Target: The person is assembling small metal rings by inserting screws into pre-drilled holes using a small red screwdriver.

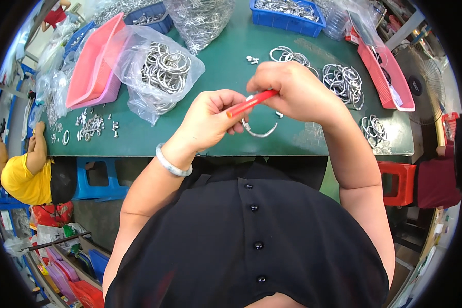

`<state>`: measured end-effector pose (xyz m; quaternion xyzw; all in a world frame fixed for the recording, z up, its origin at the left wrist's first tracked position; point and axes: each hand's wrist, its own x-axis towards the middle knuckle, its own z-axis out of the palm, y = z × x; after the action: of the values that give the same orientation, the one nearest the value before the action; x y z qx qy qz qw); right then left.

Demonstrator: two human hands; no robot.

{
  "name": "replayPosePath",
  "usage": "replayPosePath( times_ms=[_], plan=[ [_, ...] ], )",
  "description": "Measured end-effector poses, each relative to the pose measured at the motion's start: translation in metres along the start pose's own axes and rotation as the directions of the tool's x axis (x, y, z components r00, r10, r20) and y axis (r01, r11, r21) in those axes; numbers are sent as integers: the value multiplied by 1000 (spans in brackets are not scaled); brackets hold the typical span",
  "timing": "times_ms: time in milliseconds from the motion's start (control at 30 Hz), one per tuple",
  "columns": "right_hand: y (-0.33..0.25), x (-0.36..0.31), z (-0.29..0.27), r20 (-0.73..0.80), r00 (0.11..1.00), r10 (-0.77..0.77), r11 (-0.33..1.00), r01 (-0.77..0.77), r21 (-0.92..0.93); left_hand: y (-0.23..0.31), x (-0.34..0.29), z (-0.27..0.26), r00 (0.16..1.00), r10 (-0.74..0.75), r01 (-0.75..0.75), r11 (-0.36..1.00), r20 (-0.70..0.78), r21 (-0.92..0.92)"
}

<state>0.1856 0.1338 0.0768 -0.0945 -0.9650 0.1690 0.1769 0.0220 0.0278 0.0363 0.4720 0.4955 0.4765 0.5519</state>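
Note:
Both of my hands are close together above the green table, working around one silver metal ring (262, 135), an open hoop that hangs below my fingers. My left hand (210, 119) is closed, its fingertips pinching the ring's upper end. In my closed right hand (295, 91) is a slim red tool (251, 104), slanting across the left thumb and fingers. Its working end is too hidden to name the kind. A small white piece (249, 97) shows between the hands. Right of them lie loose silver rings (342, 82), with more rings (287, 53) behind.
A clear plastic bag (133, 66) of silver rings lies left, beside stacked pink baskets (93, 64). Small metal parts (91, 127) are scattered nearby. Blue trays (288, 20) stand at the back; a pink basket (387, 77) and fan (418, 84) are right. A person in yellow (28, 177) sits left.

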Motion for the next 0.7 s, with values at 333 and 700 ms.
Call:
replayPosePath(
  times_ms=[333, 700],
  plan=[
    [0, -35, 26, 123, 752, 648, 411, -481, 774, -23, -6, -5, 974, 7, -103, 904, -227, -414],
    [-3, -35, 52, 194, 745, 639, 17, -266, 964, -27, -5, -1, 977, -27, -81, 872, -213, -483]
  ],
)
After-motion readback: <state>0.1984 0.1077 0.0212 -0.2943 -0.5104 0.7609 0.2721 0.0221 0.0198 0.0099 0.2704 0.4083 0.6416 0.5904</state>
